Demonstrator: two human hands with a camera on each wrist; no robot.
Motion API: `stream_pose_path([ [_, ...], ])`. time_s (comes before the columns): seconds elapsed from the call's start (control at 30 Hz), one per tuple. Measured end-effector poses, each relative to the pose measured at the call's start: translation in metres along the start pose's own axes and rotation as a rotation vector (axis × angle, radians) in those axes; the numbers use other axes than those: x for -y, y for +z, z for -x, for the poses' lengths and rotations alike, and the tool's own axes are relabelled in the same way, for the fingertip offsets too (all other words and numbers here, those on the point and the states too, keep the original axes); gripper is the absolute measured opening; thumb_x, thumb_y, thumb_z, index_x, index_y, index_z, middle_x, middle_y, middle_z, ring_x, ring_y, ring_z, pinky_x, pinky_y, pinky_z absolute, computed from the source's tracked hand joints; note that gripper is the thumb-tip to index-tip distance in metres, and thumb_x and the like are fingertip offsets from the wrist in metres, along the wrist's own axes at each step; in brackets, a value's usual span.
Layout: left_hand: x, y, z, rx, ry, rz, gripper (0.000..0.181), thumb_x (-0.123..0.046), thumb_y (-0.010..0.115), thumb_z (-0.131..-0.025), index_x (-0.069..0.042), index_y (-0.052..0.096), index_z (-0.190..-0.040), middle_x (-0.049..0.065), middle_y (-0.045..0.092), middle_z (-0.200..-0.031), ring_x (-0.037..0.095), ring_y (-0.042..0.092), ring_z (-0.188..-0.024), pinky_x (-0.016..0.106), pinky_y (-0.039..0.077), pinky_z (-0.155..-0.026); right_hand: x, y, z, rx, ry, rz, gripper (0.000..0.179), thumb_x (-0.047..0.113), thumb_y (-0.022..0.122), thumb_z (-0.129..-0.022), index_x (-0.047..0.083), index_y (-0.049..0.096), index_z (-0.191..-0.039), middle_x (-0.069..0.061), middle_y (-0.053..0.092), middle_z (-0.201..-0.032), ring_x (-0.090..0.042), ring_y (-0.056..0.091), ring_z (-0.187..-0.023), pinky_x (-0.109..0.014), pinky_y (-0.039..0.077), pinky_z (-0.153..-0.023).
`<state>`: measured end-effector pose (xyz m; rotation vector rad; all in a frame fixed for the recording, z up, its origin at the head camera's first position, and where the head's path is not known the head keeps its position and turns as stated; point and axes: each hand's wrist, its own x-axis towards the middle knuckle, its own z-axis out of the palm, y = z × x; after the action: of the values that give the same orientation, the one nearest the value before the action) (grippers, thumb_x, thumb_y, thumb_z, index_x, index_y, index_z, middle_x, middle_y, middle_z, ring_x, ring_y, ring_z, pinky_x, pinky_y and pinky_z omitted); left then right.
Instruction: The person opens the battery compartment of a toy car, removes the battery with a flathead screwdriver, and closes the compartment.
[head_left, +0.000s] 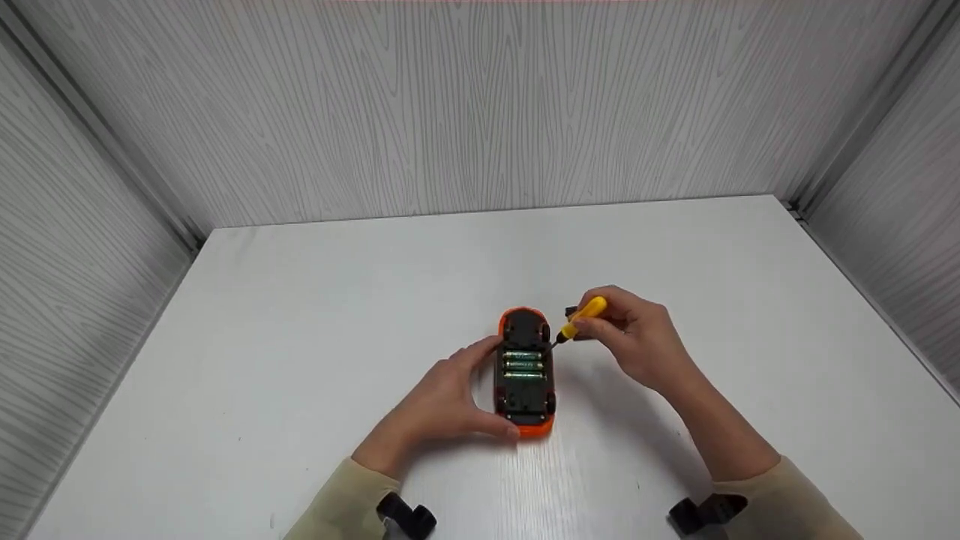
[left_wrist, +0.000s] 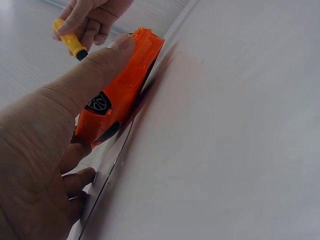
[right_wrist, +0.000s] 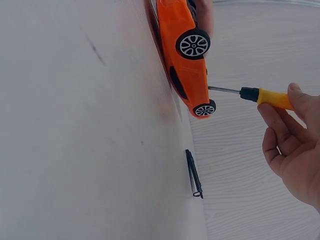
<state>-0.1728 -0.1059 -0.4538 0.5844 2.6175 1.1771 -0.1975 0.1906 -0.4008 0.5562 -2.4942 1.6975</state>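
Note:
An orange toy car lies upside down on the white table, its black underside facing up. Several green batteries sit side by side in its uncovered compartment. My left hand grips the car from the left, thumb at the near end and fingers along the far left side. Between thumb and fingers, my right hand pinches the yellow handle of a screwdriver. The screwdriver slants down leftward, its metal tip at the car's underside, beside the batteries' right ends.
A thin black piece with a small loop at one end lies on the table, mostly behind my right hand in the head view. Wood-grained panels rise behind the white table and at both sides.

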Motion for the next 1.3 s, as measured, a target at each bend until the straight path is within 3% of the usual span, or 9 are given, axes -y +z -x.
stream_pose_path([
  [0.23,0.0,0.0,0.0,-0.002,0.0,-0.001,0.127,-0.062,0.099,-0.059,-0.032,0.037,-0.166,-0.001,0.047,-0.162,0.022,0.044,-0.147,0.046,0.035,-0.121,-0.009,-0.008,-0.002,-0.014,0.048,-0.023,0.016,0.015,0.075,-0.101,0.008,0.07,-0.115,-0.009,0.076,-0.106,-0.042,0.072,-0.097,-0.041,0.062,-0.09],
  [0.67,-0.001,0.002,0.0,-0.007,-0.015,-0.012,0.128,-0.064,0.099,-0.058,-0.032,0.037,-0.165,-0.002,0.048,-0.161,0.023,0.044,-0.146,0.047,0.035,-0.121,-0.021,-0.015,-0.003,-0.032,0.128,-0.052,0.029,0.025,0.072,-0.104,0.003,0.067,-0.122,-0.01,0.076,-0.108,-0.034,0.071,-0.099,-0.027,0.059,-0.09],
  [0.97,0.002,0.001,0.001,-0.019,-0.001,0.001,0.127,-0.066,0.098,-0.058,-0.032,0.038,-0.165,-0.005,0.047,-0.161,0.019,0.042,-0.148,0.045,0.035,-0.121,-0.023,-0.014,-0.006,-0.026,0.115,-0.186,0.03,0.019,0.073,-0.103,-0.002,0.064,-0.121,-0.016,0.075,-0.11,-0.038,0.072,-0.101,-0.045,0.059,-0.096],
  [1.3,0.003,0.002,0.002,-0.022,0.002,-0.007,0.128,-0.067,0.097,-0.058,-0.032,0.037,-0.165,-0.004,0.047,-0.162,0.02,0.042,-0.148,0.046,0.035,-0.121,-0.028,-0.015,-0.006,-0.021,0.126,-0.2,0.032,0.022,0.072,-0.104,-0.001,0.063,-0.123,-0.016,0.075,-0.113,-0.03,0.073,-0.102,-0.042,0.059,-0.097],
])
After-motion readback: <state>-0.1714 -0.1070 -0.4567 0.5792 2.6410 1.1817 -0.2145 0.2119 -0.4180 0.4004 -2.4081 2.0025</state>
